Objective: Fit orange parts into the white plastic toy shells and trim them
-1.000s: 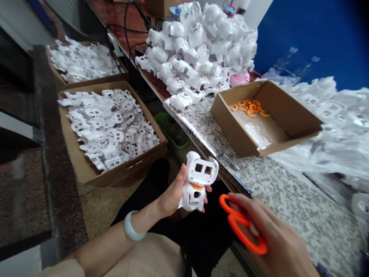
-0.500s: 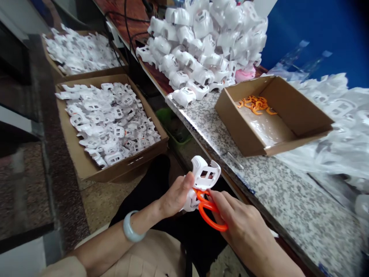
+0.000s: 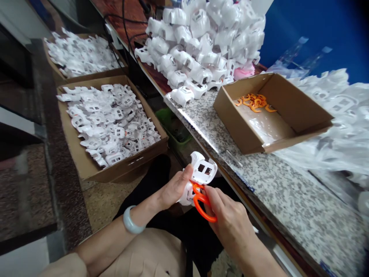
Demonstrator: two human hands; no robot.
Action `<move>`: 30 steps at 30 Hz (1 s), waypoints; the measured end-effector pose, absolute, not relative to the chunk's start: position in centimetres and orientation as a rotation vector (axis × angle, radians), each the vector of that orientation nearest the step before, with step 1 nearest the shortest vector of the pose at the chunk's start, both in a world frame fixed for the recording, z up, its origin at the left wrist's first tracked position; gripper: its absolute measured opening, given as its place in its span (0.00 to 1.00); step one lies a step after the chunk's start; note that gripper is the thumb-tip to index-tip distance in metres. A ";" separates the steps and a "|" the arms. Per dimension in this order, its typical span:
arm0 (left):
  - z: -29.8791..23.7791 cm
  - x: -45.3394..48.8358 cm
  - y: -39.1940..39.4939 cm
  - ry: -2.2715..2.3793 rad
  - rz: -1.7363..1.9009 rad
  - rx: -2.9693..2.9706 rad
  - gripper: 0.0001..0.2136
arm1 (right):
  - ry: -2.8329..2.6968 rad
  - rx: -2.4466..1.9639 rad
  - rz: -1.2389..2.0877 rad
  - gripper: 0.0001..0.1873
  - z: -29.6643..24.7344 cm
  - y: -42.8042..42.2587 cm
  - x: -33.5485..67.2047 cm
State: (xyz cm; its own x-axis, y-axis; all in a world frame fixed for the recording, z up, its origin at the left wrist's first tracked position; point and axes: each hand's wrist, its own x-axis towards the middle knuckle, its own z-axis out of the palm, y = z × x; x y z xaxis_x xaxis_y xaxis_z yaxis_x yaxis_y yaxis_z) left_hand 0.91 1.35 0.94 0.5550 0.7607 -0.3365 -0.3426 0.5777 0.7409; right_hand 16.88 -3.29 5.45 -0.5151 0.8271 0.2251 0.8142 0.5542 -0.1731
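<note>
My left hand [image 3: 173, 189] is closed around a white plastic shell [image 3: 201, 172] with two square windows, held over my lap. My right hand [image 3: 227, 219] pinches an orange curved plastic piece [image 3: 203, 202] and presses it against the underside of the white shell. The two hands meet just below the granite counter's front edge. A pale bangle [image 3: 131, 223] sits on my left wrist.
An open cardboard box [image 3: 300, 115] on the granite counter [image 3: 273, 184] holds several orange pieces [image 3: 253, 102]. A heap of white shells [image 3: 201, 46] rises behind it. Two floor boxes of white shells [image 3: 106, 119] stand at left. Clear plastic bags [image 3: 340, 127] lie at right.
My right hand came in from the lower right with the orange piece and brought it up against the white shell. The left hand turned the shell slightly.
</note>
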 end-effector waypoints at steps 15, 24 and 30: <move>1.6 2.0 1.6 0.617 0.743 0.602 0.34 | -2.305 -1.160 0.413 0.10 6.9 -1.9 18.7; 1.3 2.0 0.8 0.740 0.796 0.612 0.36 | -2.372 -1.345 0.229 0.10 6.0 -2.9 17.6; 1.7 2.0 0.4 0.860 0.839 0.705 0.35 | -2.410 -1.472 0.114 0.08 5.5 -3.5 16.8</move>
